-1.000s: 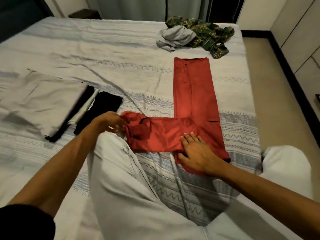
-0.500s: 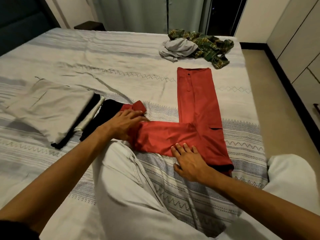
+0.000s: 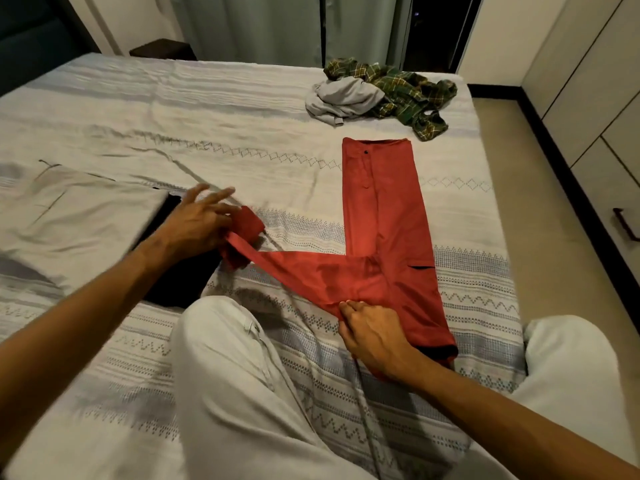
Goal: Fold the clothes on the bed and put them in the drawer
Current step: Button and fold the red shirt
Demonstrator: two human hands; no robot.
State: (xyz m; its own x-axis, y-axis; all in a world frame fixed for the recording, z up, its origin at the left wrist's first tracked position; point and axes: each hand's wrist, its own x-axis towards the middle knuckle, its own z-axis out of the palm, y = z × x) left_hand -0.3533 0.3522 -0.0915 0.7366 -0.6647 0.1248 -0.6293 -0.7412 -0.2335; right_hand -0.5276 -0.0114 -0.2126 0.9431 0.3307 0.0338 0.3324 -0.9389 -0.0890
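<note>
On the bed, the left hand is now lifting the red trousers hem in its grip, while the flat, released right hand is pinning the fold; folding is advancing.

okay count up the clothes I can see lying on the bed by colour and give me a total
Red: 1, the red trousers, being folded
Green plaid: 1, the plaid shirt, crumpled
Grey: 1, the grey garment, crumpled beside it
Beige: 1, the folded beige piece
Black: at least 1, the black clothing, partly hidden under it
Total: 5 clearly visible
</note>
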